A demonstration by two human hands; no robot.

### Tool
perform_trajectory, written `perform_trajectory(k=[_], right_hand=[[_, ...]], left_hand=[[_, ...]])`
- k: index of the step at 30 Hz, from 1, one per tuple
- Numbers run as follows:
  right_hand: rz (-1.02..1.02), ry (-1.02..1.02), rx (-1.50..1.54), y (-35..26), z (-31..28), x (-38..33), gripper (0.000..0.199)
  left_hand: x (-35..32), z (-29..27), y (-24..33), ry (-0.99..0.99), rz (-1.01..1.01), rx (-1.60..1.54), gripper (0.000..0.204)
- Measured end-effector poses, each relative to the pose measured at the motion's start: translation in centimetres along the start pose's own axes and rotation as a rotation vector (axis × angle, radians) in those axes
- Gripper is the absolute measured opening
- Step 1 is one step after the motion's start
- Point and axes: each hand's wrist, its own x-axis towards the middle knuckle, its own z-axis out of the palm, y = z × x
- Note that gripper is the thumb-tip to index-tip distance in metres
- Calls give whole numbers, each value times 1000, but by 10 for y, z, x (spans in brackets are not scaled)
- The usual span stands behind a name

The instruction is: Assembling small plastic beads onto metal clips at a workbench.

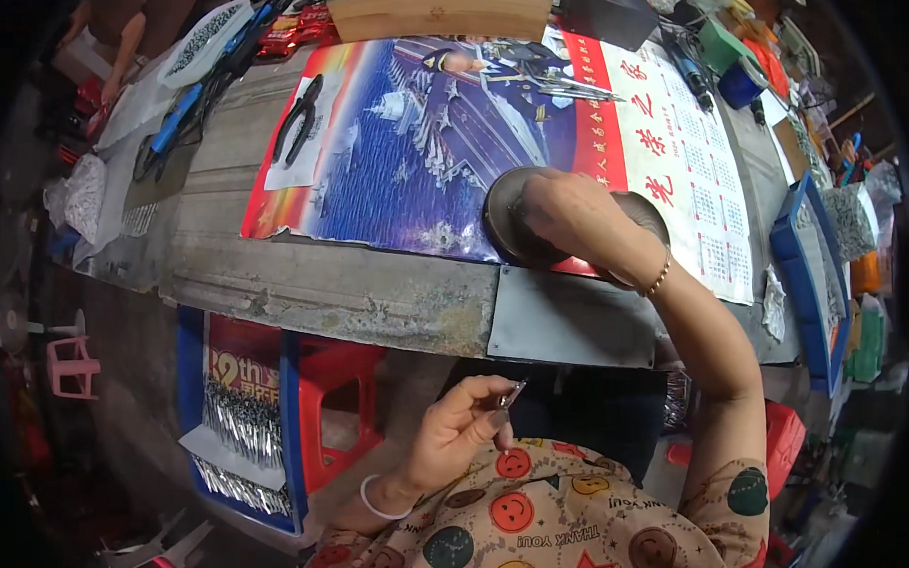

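My left hand [464, 424] is near my lap, in front of the table edge. Its thumb and fingers pinch a small, slim, shiny metal piece [514, 392], too small to identify. Over the table, my right hand [575, 218] reaches down into a dark round dish [506, 222] with its fingers bent together. The back of the hand hides its fingertips and anything between them. A second dark round dish [644, 213] shows partly behind my right wrist. Both dishes sit on a colourful calendar poster [370, 157] spread across the metal-topped table [375, 305].
Black-handled pliers [297, 121] lie at the poster's left, and several thin metal tools [573, 87] at its far part. A wooden box [440, 14] stands behind. Blue trays hold metal parts below left [241, 432] and at right [812, 271]. A red stool [329, 414] stands under the table.
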Motion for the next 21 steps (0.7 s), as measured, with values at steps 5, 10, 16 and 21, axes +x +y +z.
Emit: perform_trajectory(k=[5, 10, 16, 21], right_hand=[[-70, -186, -139, -2, -2, 27, 12], [-99, -396, -208, -8, -10, 43, 17], [-17, -196, 99, 4, -17, 21, 13], [425, 16, 1079, 9, -33, -26, 7]], left_hand=[[8, -8, 0, -32, -14, -90, 28], [17, -8, -3, -62, -10, -30, 27], [20, -1, -4, -54, 39, 22, 24], [23, 3, -4, -58, 11, 13, 22]])
